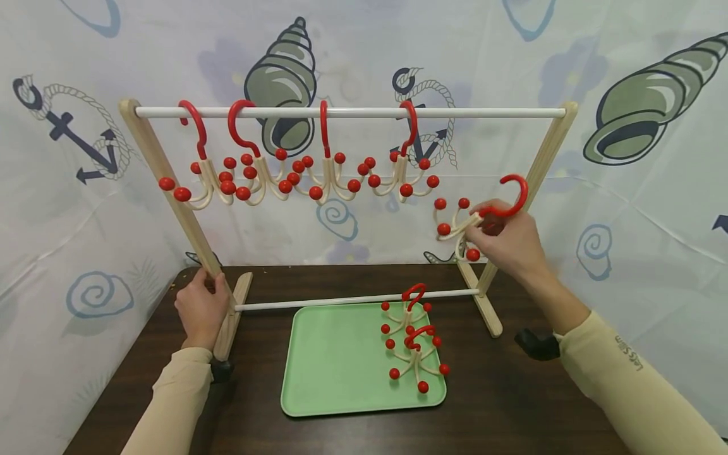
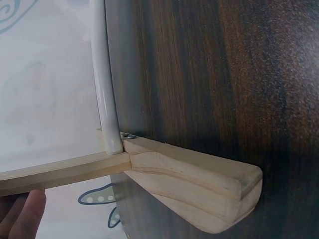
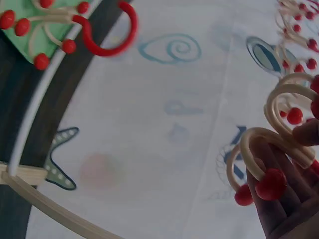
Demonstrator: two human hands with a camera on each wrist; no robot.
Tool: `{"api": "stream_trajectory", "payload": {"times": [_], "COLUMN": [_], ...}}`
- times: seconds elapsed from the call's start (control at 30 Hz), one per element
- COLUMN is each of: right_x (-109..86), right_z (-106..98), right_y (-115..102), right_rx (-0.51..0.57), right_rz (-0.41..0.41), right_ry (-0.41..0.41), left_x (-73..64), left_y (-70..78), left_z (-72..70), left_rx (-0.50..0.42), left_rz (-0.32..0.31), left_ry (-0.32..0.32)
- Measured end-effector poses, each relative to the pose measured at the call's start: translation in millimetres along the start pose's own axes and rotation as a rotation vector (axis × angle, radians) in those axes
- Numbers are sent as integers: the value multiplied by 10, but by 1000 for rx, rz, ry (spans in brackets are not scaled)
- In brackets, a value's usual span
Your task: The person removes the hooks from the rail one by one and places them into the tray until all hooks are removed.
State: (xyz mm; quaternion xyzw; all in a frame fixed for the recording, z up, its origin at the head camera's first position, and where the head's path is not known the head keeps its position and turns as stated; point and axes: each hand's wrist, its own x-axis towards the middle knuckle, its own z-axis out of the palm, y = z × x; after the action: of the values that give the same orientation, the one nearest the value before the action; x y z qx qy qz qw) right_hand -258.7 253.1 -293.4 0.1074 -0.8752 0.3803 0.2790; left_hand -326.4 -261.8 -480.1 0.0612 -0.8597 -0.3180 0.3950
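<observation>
My right hand grips a multi-arm hanger by its stem, just below the red hook. The hanger is tilted, its hook up to the right near the rack's right post, its cream arms and red ball tips pointing left. In the right wrist view, curved arms stand out past the fingers. My left hand holds the left wooden post of the rack low down; in the left wrist view its fingertips are at the post. Several similar hangers hang from the white top rail.
A green tray lies on the dark wooden table, in front of the rack's lower white rail. Two more hangers rest at its right side, one behind and one in front. A patterned curtain hangs behind.
</observation>
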Motion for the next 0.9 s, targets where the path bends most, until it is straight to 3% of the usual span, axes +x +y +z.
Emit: {"api": "stream_trajectory", "payload": {"times": [0.27, 0.47, 0.7, 0.9], "right_x": [-376, -475, -493, -451], "right_z": [365, 752, 1194, 1471], "right_y": [-114, -277, -348, -278], "right_rx": [42, 73, -72, -225], "right_rz": [-108, -233, -305, -278], "right_ry": [-327, -463, -562, -684], "left_x": [-2, -8, -9, -2], "left_y": [3, -18, -36, -27], "left_z": [-4, -9, -1, 15], "left_rx": [-4, -3, -2, 5], "left_rz": [-5, -18, 2, 5], "left_ry": [0, 8, 17, 11]}}
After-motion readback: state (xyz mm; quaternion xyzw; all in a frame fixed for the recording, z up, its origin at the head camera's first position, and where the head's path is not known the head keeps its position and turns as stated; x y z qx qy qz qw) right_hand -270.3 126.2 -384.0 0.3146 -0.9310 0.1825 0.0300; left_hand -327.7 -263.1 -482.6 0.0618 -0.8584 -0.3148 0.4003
